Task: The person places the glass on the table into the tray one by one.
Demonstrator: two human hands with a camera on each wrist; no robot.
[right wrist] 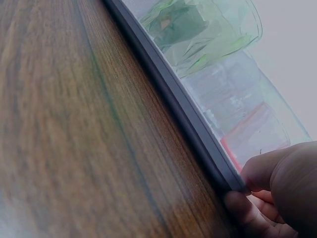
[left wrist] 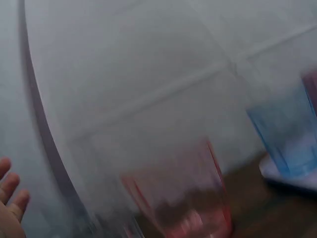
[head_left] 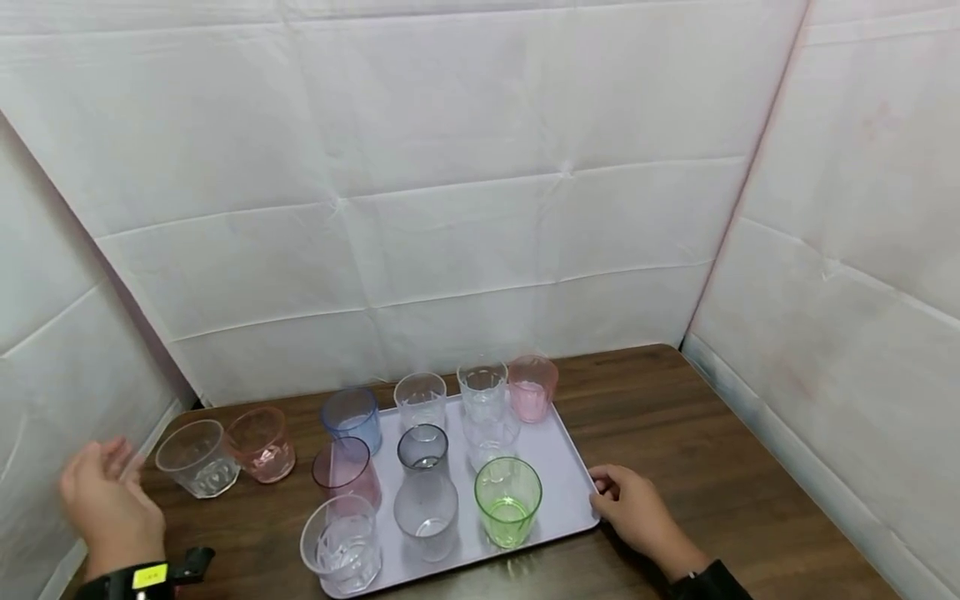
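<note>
My right hand (head_left: 633,512) pinches the near right corner of the white tray (head_left: 558,475) between thumb and fingers; the right wrist view shows the tray's dark edge (right wrist: 173,104) in that grip. Several tumblers stand on the tray, among them a green glass (head_left: 508,504), a grey glass (head_left: 423,450), a blue glass (head_left: 352,421) and a pink glass (head_left: 532,390). My left hand (head_left: 112,508) is held over the table's left side, fingers loosely extended, left of a clear glass (head_left: 202,462). Beside that glass stands a salmon-pink glass (head_left: 262,446), blurred in the left wrist view.
The brown wooden table (head_left: 750,500) extends right of the tray. White sheeting (head_left: 450,250) rises behind the table and on both sides. Other glasses crowd the tray, with a large clear glass (head_left: 345,546) at its near left corner and a purple glass (head_left: 348,475) behind it.
</note>
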